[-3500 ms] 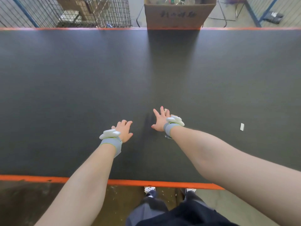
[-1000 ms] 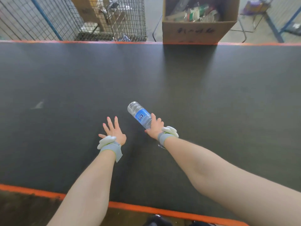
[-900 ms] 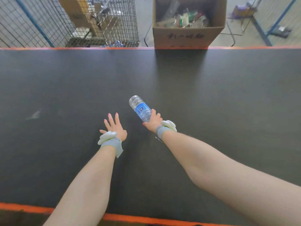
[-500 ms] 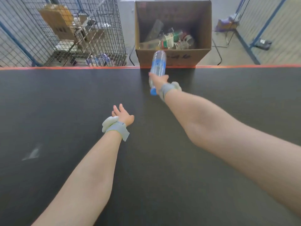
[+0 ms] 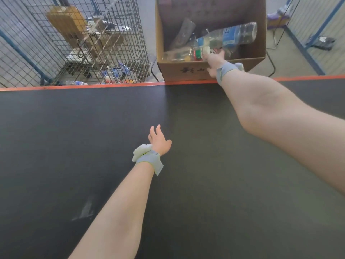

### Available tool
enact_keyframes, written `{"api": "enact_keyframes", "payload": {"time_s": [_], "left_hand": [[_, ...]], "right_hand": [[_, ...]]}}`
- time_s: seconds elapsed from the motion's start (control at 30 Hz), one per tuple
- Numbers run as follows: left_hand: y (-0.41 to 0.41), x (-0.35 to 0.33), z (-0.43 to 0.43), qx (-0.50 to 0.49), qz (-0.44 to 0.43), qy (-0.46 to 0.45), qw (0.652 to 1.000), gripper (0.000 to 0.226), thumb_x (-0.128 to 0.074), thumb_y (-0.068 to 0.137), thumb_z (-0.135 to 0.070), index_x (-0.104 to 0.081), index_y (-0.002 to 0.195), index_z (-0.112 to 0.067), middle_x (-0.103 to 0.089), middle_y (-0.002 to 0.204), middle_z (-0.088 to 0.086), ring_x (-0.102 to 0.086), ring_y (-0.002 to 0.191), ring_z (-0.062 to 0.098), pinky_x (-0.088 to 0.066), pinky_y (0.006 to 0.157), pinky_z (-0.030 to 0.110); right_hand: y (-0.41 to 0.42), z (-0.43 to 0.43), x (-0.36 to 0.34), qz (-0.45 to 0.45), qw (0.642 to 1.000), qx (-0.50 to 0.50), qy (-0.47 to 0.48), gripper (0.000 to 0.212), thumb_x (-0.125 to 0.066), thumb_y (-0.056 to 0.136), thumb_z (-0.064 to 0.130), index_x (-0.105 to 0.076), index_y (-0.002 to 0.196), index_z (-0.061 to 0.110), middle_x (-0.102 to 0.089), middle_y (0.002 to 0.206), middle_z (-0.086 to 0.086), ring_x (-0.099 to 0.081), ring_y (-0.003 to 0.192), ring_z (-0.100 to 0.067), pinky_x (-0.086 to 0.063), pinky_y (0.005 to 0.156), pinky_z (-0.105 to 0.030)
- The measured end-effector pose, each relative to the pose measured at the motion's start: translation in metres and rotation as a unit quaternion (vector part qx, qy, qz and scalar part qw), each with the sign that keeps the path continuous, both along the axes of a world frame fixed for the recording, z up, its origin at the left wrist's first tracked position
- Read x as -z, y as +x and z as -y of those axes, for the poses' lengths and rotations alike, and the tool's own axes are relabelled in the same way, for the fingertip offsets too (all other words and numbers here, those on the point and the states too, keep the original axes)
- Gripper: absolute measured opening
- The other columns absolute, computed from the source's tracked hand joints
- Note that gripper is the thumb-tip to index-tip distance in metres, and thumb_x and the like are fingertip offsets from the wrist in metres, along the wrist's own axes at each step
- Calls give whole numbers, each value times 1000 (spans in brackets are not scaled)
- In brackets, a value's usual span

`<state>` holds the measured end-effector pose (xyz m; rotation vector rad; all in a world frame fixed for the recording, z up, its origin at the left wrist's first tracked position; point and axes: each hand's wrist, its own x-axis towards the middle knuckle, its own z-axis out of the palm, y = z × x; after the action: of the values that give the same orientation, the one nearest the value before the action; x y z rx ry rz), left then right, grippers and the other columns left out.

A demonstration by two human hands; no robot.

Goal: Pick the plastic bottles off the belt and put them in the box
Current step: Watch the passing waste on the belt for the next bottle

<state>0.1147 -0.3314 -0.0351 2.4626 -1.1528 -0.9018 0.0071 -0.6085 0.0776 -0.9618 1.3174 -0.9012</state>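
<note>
A clear plastic bottle with a blue label (image 5: 228,35) lies sideways in the air inside the open cardboard box (image 5: 179,71), above several other bottles there. My right hand (image 5: 214,61) reaches over the box's front wall just below the bottle. Its fingers are loose and no longer wrapped round the bottle. My left hand (image 5: 158,142) hovers over the middle of the black belt (image 5: 74,137) with fingers spread, holding nothing. No bottle lies on the belt.
The box stands just beyond the belt's far orange edge (image 5: 93,86). A wire cage (image 5: 84,43) with cardboard and scattered bottles stands to its left. A pale scuff (image 5: 85,210) marks the belt at the near left.
My right hand picked the bottle off the belt, carried it forward to the box and let it go over the opening. My left hand stayed open over the belt.
</note>
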Motion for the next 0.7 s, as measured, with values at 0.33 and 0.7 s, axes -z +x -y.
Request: {"api": "enact_keyframes", "payload": {"time_s": [0.33,0.7], "left_hand": [[-9,-3,-30,0,29,70,997,77,-50,95,-26,-1,153,-16,9,159,6,-1,147,30,-16,117,46],[-50,-31,-148,84,62,152,983,82,-54,94,-32,1,153,-19,10,160,9,5,148,32,-9,119,44]], "right_hand": [[-19,-51,12,-66,995,-75,6,84,-54,92,0,-6,154,29,-25,156,-8,-38,135,-29,-46,100,-44],[-53,-255,69,-217,951,-210,68,88,-65,89,27,-7,155,23,-21,157,-9,-31,141,-29,-32,113,-45]]}}
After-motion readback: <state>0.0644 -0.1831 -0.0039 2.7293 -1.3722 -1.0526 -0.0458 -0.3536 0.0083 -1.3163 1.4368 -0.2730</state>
